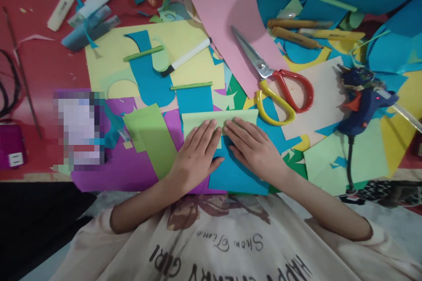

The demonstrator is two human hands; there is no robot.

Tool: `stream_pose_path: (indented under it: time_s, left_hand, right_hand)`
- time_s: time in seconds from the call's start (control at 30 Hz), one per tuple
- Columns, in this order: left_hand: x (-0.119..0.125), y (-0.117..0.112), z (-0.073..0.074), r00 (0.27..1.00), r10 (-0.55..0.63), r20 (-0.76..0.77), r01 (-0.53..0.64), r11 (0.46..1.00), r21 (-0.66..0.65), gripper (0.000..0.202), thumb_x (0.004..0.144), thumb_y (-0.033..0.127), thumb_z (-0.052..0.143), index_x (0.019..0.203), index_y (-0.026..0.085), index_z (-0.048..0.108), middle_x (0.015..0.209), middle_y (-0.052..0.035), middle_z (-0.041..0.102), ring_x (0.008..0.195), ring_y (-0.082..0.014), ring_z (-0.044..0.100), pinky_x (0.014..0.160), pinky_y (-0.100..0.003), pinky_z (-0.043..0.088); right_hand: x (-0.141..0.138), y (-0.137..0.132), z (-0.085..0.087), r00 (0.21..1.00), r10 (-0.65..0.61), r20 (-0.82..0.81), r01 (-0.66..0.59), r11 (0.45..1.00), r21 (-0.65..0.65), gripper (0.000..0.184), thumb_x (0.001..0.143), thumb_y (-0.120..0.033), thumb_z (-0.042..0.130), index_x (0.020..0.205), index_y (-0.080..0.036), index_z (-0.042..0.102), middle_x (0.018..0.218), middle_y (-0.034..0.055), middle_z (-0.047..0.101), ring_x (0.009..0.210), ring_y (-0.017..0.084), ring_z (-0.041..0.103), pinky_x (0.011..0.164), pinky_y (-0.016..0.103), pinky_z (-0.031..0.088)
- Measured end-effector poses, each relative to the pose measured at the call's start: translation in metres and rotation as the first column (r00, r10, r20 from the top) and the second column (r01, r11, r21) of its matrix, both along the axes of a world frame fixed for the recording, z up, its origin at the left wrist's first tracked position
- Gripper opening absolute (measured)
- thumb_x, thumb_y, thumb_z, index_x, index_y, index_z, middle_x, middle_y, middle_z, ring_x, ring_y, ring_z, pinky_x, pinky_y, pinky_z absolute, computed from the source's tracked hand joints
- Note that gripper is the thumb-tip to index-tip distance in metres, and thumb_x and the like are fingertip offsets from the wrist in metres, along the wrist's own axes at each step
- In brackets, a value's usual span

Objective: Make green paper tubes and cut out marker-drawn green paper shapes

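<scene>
Red tabletop (29,70) under a riot of cut paper, and what a busy field it is! Right at the centre of the dial lies the light green paper (220,115), its far edge looking curled into a narrow roll running from nine to three. And look at my hands: left hand (197,153) and right hand (253,149), both palm down, both open, fingers stretched out together, tips pressing the paper just behind that roll. No grip from either; it's flat pressure on both sides, the thumbs pointing inward towards each other.

Beneath, towards six o'clock, blue paper (242,171) spreads out under my right wrist. Out to nine, there's purple paper (132,171) with a brighter green piece (153,134) lying over it, close to my left hand. Up at eleven, a white marker (189,56) with a black end slants between two thin green rolls (191,85). Pink paper (224,9) sweeps in from twelve, and on it, at one o'clock, rest the scissors (263,70), blades apart only slightly if at all, red and yellow handles towards my right hand. Brown markers (296,37) lie beyond them, and between two and three sits the blue glue gun (359,109), cord trailing towards me.
</scene>
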State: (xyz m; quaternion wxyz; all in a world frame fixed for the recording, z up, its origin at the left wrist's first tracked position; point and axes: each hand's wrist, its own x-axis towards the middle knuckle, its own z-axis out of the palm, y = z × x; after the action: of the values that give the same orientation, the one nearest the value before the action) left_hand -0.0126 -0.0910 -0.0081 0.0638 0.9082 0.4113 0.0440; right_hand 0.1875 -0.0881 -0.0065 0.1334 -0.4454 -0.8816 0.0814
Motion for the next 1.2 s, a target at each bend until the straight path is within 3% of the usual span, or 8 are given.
stream_pose_path:
  time_s: [0.37, 0.6, 0.73, 0.83, 1.03, 1.2]
  left_hand:
    - [-0.001, 0.001, 0.000, 1.000, 0.012, 0.023, -0.012, 1.000, 0.001, 0.059, 0.095, 0.042, 0.044, 0.142, 0.006, 0.039, 0.143, -0.0192, 0.049, 0.136, -0.0284, 0.045, 0.111, -0.041, 0.037]
    - [-0.001, 0.001, -0.001, 1.000, -0.006, -0.008, 0.006, 0.999, 0.042, 0.059, 0.096, 0.042, 0.042, 0.140, 0.004, 0.040, 0.141, -0.0203, 0.051, 0.133, -0.0294, 0.048, 0.109, -0.042, 0.038]
    - [-0.001, 0.000, -0.001, 1.000, 0.004, 0.004, -0.004, 1.000, -0.026, 0.062, 0.096, 0.041, 0.041, 0.146, 0.006, 0.031, 0.147, -0.0210, 0.044, 0.139, -0.0286, 0.040, 0.113, -0.043, 0.033]
    - [0.000, 0.001, 0.002, 1.000, 0.003, -0.009, -0.004, 0.999, -0.045, 0.059, 0.095, 0.039, 0.042, 0.144, 0.006, 0.035, 0.146, -0.0214, 0.045, 0.138, -0.0292, 0.041, 0.113, -0.043, 0.033]
    - [0.001, 0.008, 0.013, 0.999, -0.034, -0.040, 0.032, 0.998, -0.049, 0.052, 0.095, 0.039, 0.044, 0.134, 0.004, 0.049, 0.139, -0.0221, 0.053, 0.131, -0.0315, 0.049, 0.107, -0.042, 0.038]
    - [0.001, 0.012, 0.015, 0.998, -0.049, -0.038, 0.047, 0.997, -0.059, 0.050, 0.094, 0.037, 0.046, 0.132, 0.005, 0.052, 0.139, -0.0185, 0.054, 0.130, -0.0328, 0.049, 0.103, -0.044, 0.041]
  right_hand:
    - [-0.001, 0.000, -0.001, 1.000, 0.009, -0.005, -0.009, 0.998, 0.059, 0.032, 0.095, -0.019, 0.049, 0.123, -0.010, 0.063, 0.128, 0.0112, 0.065, 0.123, 0.023, 0.058, 0.099, 0.036, 0.052]
    - [-0.001, -0.002, -0.004, 1.000, -0.001, -0.015, 0.001, 1.000, 0.024, 0.035, 0.095, -0.018, 0.047, 0.126, -0.012, 0.061, 0.129, 0.0120, 0.064, 0.126, 0.023, 0.055, 0.102, 0.037, 0.049]
    - [-0.001, -0.004, -0.003, 0.999, -0.021, -0.047, 0.022, 1.000, 0.020, 0.035, 0.093, -0.018, 0.050, 0.125, -0.010, 0.061, 0.124, 0.0158, 0.066, 0.120, 0.025, 0.057, 0.100, 0.039, 0.049]
    - [-0.001, -0.008, 0.000, 0.996, -0.069, -0.060, 0.069, 0.998, -0.010, 0.036, 0.093, -0.018, 0.050, 0.126, -0.010, 0.061, 0.118, 0.0173, 0.066, 0.113, 0.026, 0.059, 0.095, 0.041, 0.051]
    - [-0.001, -0.017, 0.012, 0.989, -0.140, 0.054, 0.141, 0.990, -0.024, 0.034, 0.093, -0.020, 0.048, 0.122, -0.006, 0.061, 0.116, 0.0196, 0.066, 0.108, 0.028, 0.061, 0.088, 0.041, 0.054]
    - [-0.003, -0.029, 0.019, 0.977, -0.160, 0.140, 0.171, 0.983, -0.070, 0.042, 0.095, -0.024, 0.046, 0.131, -0.003, 0.053, 0.132, 0.0198, 0.059, 0.123, 0.030, 0.055, 0.096, 0.044, 0.051]
